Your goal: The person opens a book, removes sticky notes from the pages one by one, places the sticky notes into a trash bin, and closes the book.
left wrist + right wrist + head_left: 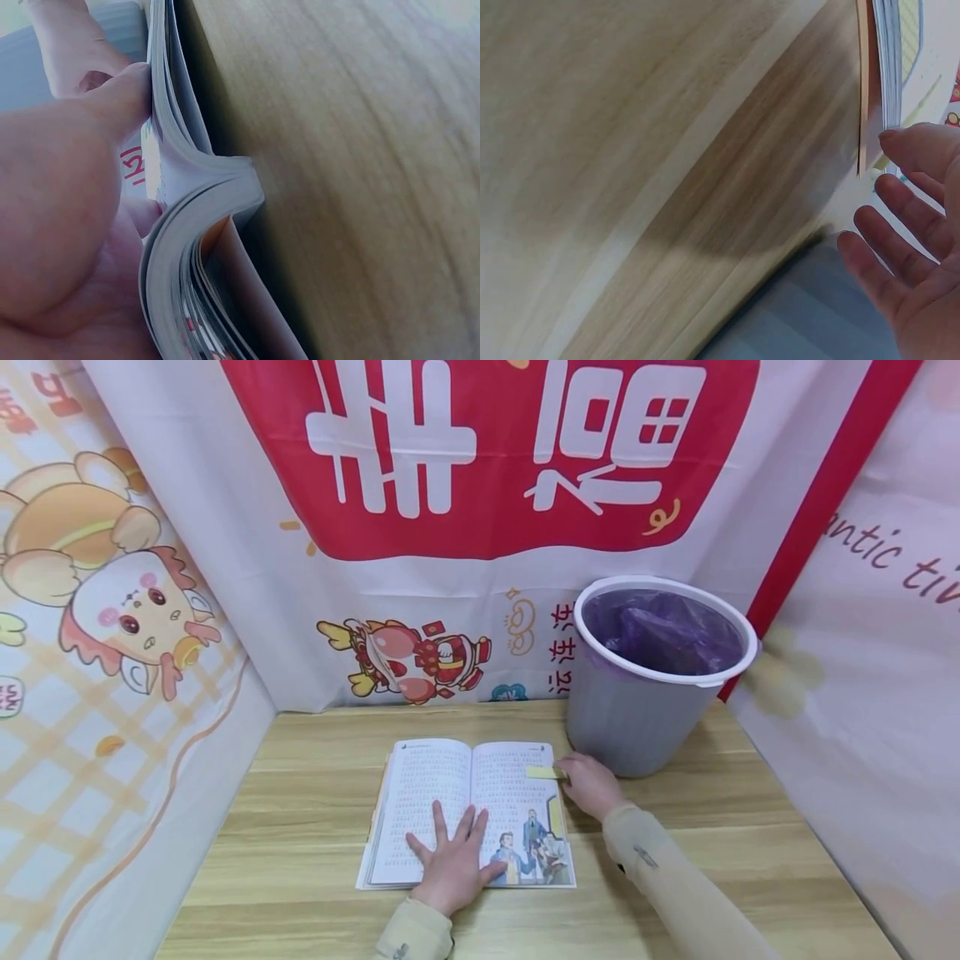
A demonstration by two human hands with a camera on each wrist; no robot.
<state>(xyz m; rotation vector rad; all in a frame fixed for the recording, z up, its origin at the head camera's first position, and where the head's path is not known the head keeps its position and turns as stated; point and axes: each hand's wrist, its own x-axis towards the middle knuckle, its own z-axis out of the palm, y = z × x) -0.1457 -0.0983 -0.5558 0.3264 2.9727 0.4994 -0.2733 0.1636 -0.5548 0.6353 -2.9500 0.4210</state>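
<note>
An open book (pixel 435 777) lies on the wooden table, printed text on both pages and a colour picture at the lower right. My left hand (pixel 453 868) rests across its lower middle with the fingers spread. In the left wrist view, that hand (pixel 60 202) presses on the pages beside the curved spine. At the book's right edge, my right hand (pixel 592 785) pinches the outer end of a yellow paper strip (pixel 542 772), which lies over the right page. The right wrist view has the right hand (pixel 919 225) with thumb and forefinger together by the page edges, other fingers loosely bent.
A grey bin (pixel 637 718) with a white rim and purple liner stands on the table behind my right hand, close to it. Printed cloth hangs (pixel 510 635) along the back and both sides. Bare wood table (pixel 292 827) extends left of the book.
</note>
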